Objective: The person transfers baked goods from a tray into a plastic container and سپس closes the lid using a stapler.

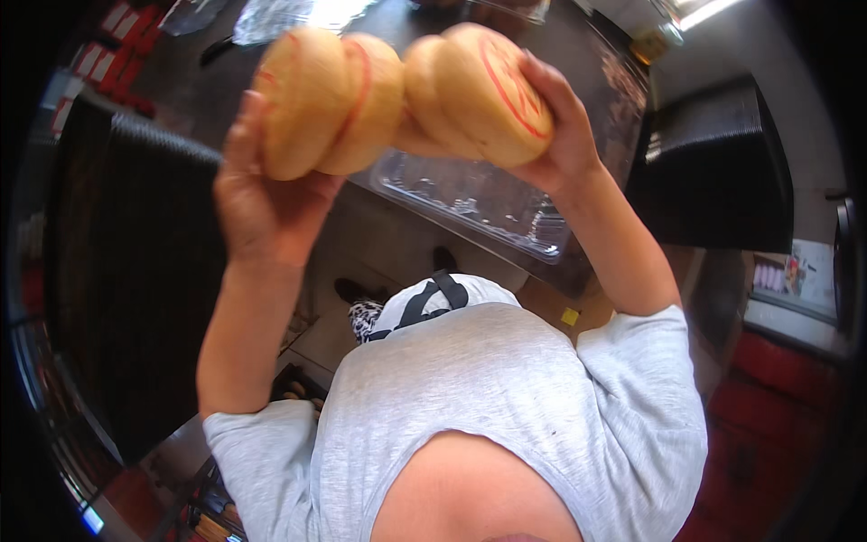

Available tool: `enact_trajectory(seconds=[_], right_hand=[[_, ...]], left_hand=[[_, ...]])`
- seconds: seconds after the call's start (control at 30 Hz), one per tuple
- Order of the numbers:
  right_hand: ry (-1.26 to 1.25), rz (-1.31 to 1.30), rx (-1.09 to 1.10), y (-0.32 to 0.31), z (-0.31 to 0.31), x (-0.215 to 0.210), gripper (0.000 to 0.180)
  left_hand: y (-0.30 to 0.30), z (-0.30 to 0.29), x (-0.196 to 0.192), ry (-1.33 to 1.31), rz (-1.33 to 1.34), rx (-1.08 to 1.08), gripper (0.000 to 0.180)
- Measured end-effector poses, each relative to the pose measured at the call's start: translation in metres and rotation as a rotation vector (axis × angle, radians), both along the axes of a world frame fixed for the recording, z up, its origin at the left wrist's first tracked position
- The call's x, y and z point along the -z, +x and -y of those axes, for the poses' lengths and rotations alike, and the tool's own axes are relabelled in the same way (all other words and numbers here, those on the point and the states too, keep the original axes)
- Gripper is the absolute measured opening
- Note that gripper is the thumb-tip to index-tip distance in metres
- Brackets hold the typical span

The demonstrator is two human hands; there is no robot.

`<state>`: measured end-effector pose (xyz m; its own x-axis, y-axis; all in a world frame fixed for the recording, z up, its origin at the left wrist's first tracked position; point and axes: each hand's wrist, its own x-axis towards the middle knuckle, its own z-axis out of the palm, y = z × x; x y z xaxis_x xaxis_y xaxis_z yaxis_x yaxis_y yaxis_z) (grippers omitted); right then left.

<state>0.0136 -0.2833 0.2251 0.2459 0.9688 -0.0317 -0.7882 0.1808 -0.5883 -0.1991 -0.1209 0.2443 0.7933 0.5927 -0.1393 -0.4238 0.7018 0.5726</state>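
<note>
Raised above the table, a row of several round golden-brown baked buns (pixel 312 104) with red markings spans the space between my two hands. At its left end my left hand (pixel 271 199) is closed around the outer bun, thumb side up. The other end is gripped by my right hand (pixel 564 135), its fingers wrapped round the bun with a red stamp on its flat face. The buns are pressed side against side, and some lower ones are partly hidden. Below them, a clear plastic tray (pixel 546 230) lies at the near edge of the dark table (pixel 596 90).
Tall stacks of black trays stand at left (pixel 135 262) and right (pixel 713 172). Clear plastic packaging (pixel 280 23) lies at the far side of the table beside a dark handle (pixel 215 51). Red crates (pixel 768 415) are at the lower right. A yellow scrap (pixel 570 316) lies near the table.
</note>
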Motion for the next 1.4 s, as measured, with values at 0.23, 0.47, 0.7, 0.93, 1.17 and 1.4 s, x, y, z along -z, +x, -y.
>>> enact_trajectory(seconds=[0.23, 0.47, 0.7, 0.93, 1.17, 1.4], right_hand=[[-0.636, 1.139, 0.388, 0.075, 0.093, 0.14, 0.078], [-0.515, 2.041, 0.059, 0.041, 0.128, 0.202, 0.066], [-0.627, 2.029, 0.029, 0.018, 0.134, 0.216, 0.046], [-0.661, 1.915, 0.122, 0.011, 0.152, 0.192, 0.047], [-1.107, 1.641, 0.908, 0.033, 0.184, 0.214, 0.053], [-1.123, 0.619, 0.861, 0.068, 0.177, 0.29, 0.056]], left_hand=[[0.09, 0.054, 0.129, 0.178, -0.467, 0.107, 0.049], [0.166, 0.082, 0.192, 0.928, -0.441, 0.185, 0.056], [0.239, 0.132, 0.223, 1.37, -0.335, 0.293, 0.066], [0.258, 0.152, 0.27, 1.463, -0.348, 0.547, 0.062], [0.257, 0.162, 0.288, 1.22, -0.201, 0.707, 0.053], [0.244, 0.164, 0.321, 1.19, -0.416, 0.525, 0.036]])
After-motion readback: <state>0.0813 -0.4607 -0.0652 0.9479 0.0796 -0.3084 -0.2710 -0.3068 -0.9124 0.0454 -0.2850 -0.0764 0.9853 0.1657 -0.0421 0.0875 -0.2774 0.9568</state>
